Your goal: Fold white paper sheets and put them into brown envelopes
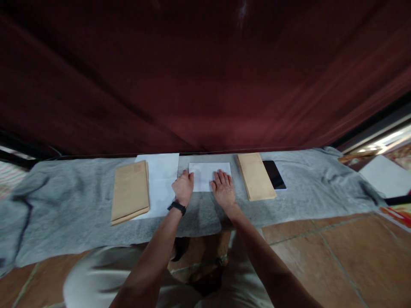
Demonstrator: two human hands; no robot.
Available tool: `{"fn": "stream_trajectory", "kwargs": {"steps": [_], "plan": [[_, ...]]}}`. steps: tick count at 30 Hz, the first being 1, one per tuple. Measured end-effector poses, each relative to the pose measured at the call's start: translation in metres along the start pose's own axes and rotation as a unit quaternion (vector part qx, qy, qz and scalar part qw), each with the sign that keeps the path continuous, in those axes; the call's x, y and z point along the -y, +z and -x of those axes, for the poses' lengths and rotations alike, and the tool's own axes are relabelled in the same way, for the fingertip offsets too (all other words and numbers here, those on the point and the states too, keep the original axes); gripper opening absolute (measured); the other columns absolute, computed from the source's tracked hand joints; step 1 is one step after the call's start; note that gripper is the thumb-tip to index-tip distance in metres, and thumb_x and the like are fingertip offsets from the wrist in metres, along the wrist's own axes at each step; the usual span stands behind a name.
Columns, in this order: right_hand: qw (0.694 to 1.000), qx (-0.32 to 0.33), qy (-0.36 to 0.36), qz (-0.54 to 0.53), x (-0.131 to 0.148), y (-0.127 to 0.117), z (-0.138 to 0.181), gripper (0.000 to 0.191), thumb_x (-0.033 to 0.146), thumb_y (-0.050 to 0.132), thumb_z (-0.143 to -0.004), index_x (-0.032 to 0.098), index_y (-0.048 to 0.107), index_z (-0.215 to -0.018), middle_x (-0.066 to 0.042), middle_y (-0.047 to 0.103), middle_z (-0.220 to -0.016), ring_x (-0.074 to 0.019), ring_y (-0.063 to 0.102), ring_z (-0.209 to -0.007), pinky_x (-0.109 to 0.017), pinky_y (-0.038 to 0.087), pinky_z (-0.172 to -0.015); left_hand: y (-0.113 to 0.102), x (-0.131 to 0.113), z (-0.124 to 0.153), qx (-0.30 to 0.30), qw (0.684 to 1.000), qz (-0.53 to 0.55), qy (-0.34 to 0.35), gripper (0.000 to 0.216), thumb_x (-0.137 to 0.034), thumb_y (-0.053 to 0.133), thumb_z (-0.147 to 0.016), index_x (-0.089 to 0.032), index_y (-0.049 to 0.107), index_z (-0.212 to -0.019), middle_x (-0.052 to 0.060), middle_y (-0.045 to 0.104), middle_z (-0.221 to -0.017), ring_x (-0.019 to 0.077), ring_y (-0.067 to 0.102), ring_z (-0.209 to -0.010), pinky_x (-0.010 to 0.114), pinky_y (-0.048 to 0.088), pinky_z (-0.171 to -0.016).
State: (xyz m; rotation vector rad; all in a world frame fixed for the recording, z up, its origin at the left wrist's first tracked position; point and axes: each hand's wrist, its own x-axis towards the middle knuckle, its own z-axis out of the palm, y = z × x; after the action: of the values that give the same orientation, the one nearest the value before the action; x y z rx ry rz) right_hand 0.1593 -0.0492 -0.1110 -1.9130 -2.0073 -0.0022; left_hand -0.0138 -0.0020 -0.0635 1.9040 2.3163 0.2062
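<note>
Nearest the camera lie the person's pale-trousered knees over a floor of brown tiles [337, 252]; two bare forearms reach forward from there onto a grey felt-like cloth [73, 222] spread along the floor; the left hand [183, 187], with a black wristband [177, 207] on its wrist, is loosely curled with the fingers bent under, its knuckles and thumb resting at the left edge of a small white folded sheet of paper [205, 173]; it grips nothing that can be seen; the right hand [222, 188] lies flat, palm down, fingers stretched out and close together, the fingertips pressing on the lower right part of the same sheet; the sheet lies flat on the cloth, between the two hands and just beyond them; to the left, a stack of tan paper envelopes [130, 191] rests on a larger white sheet [162, 171], which lies just beside the left hand; to the right, a second tan envelope stack [256, 176] lies near the right hand, with a dark flat tablet [274, 173] just beside it; behind everything hangs a dark red curtain [205, 77]
</note>
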Motion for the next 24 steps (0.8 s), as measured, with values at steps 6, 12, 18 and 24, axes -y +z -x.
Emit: {"fn": "stream_trajectory", "kwargs": {"steps": [6, 12, 18, 24], "plan": [[1.000, 0.002, 0.000, -0.004, 0.001, 0.000, 0.000, 0.052, 0.038, 0.039, -0.107, 0.014, 0.046, -0.153, -0.016, 0.043, -0.159, -0.0301, 0.036, -0.148, -0.050, 0.025, -0.121, -0.001, -0.009, 0.011, -0.099, 0.987, 0.025, 0.120, 0.040, -0.028, 0.035, -0.103, -0.012, 0.059, -0.130, 0.019, 0.063, -0.133, 0.0299, 0.056, -0.129, 0.043, 0.042, -0.107], [1.000, 0.000, -0.002, -0.005, 0.000, -0.001, 0.001, 0.050, 0.033, 0.035, -0.107, 0.015, 0.048, -0.151, -0.015, 0.043, -0.159, -0.0292, 0.038, -0.148, -0.050, 0.025, -0.121, 0.027, -0.035, 0.021, -0.048, 0.960, 0.045, 0.274, 0.050, -0.031, 0.035, -0.104, -0.015, 0.047, -0.150, 0.011, 0.037, -0.164, 0.0279, 0.025, -0.154, 0.045, 0.023, -0.125], [1.000, 0.003, 0.014, -0.022, 0.000, -0.001, -0.006, 0.048, 0.032, 0.035, -0.107, 0.015, 0.051, -0.149, -0.014, 0.046, -0.157, -0.0283, 0.040, -0.146, -0.048, 0.027, -0.121, 0.043, -0.034, 0.020, -0.042, 0.970, 0.027, 0.238, 0.055, -0.036, 0.034, -0.104, -0.016, 0.041, -0.155, 0.012, 0.033, -0.165, 0.0296, 0.024, -0.155, 0.050, 0.019, -0.126], [0.998, 0.030, -0.005, -0.054, 0.015, 0.000, -0.038, 0.048, 0.031, 0.033, -0.108, 0.016, 0.050, -0.150, -0.010, 0.045, -0.159, -0.0241, 0.041, -0.147, -0.043, 0.028, -0.122, 0.042, -0.034, 0.020, -0.006, 0.973, 0.005, 0.233, 0.057, -0.021, 0.032, -0.100, -0.012, 0.038, -0.156, 0.013, 0.030, -0.166, 0.0275, 0.018, -0.157, 0.049, 0.015, -0.127]]}}
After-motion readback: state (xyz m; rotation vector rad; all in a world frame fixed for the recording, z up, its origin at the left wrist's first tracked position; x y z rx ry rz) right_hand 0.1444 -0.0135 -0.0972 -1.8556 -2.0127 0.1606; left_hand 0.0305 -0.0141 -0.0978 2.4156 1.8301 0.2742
